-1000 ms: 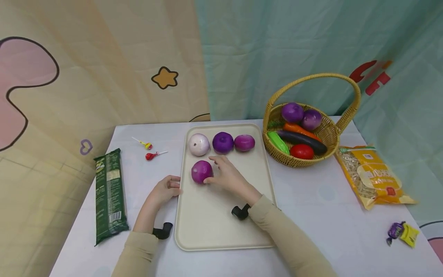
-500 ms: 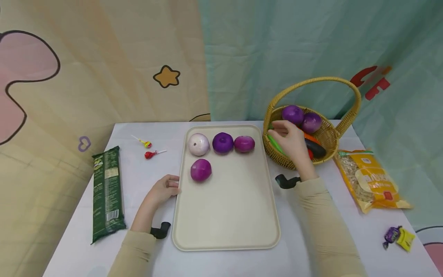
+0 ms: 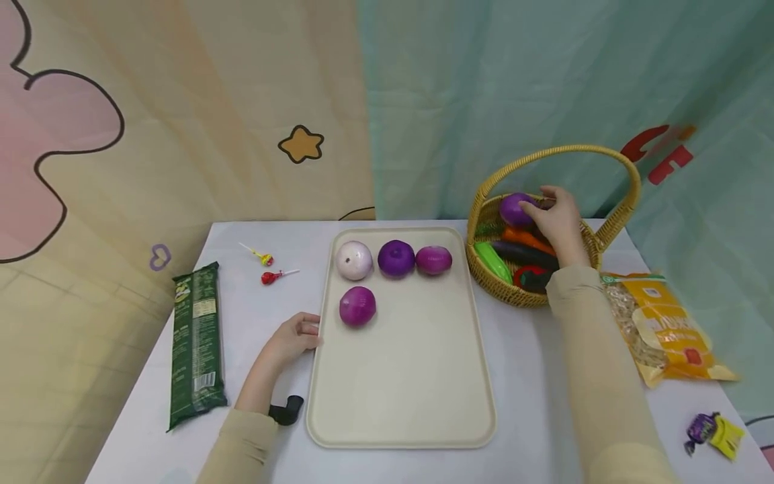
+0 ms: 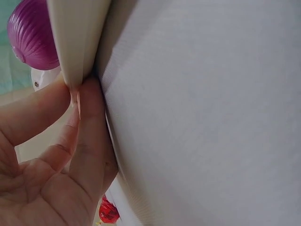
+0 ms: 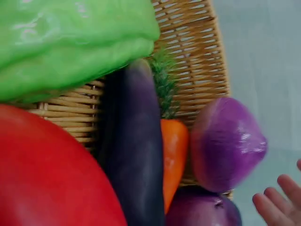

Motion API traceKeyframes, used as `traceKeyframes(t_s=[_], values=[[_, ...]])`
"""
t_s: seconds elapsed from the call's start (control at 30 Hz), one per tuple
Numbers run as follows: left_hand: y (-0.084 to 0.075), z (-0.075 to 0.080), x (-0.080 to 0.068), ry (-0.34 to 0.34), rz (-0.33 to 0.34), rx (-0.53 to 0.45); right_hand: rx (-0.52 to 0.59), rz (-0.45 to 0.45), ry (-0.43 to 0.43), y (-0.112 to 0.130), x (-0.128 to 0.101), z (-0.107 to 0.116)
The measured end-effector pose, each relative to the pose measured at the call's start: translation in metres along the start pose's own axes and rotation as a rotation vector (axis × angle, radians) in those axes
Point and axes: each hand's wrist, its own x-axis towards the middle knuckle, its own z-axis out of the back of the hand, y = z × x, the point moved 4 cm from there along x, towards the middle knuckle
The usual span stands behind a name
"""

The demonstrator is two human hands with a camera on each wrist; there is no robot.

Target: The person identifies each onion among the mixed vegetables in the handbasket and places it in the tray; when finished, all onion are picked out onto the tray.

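My left hand (image 3: 293,341) pinches the left rim of the beige tray (image 3: 399,390), thumb on top and fingers below in the left wrist view. On the tray sit a magenta onion (image 3: 357,307) and a back row of a white onion (image 3: 354,260), a dark purple onion (image 3: 396,258) and a flatter magenta onion (image 3: 433,260). My right hand (image 3: 561,222) reaches over the wicker basket (image 3: 494,288), thumb near a purple onion (image 3: 516,210). In the right wrist view, its fingertips are apart from that onion; a second purple onion (image 5: 204,212) lies beside it.
The basket also holds an eggplant (image 5: 141,150), a carrot (image 5: 174,150), a red tomato-like vegetable (image 5: 47,174) and a green vegetable (image 5: 70,47). Its tall handle (image 3: 565,149) arches above. A green packet (image 3: 198,343), lollipops (image 3: 272,276), an oat bag (image 3: 668,329) and candies (image 3: 701,430) surround the tray.
My right hand has left the magenta onion on the tray and moved right and back, over the basket to its purple onions. My left hand stays at the tray's rim.
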Motion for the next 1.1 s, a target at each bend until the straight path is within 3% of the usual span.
traceKeyframes(t_s=[0.2, 0.47, 0.7, 0.9, 1.1], values=[[0.002, -0.003, -0.001, -0.005, 0.009, -0.007, -0.021, 0.007, 0.031, -0.009, 0.012, -0.012], [0.003, -0.003, -0.003, -0.021, 0.019, -0.014, -0.172, -0.033, 0.187, -0.018, 0.018, -0.031], [0.001, -0.003, -0.002, -0.024, 0.000, -0.015, -0.167, -0.049, 0.193, -0.019, 0.021, -0.034], [0.002, -0.004, -0.001, -0.024, -0.013, -0.028, -0.146, -0.043, 0.186, -0.010, 0.010, -0.021], [0.001, -0.002, -0.001, -0.020, -0.007, -0.012, -0.119, -0.027, 0.139, 0.012, -0.019, 0.007]])
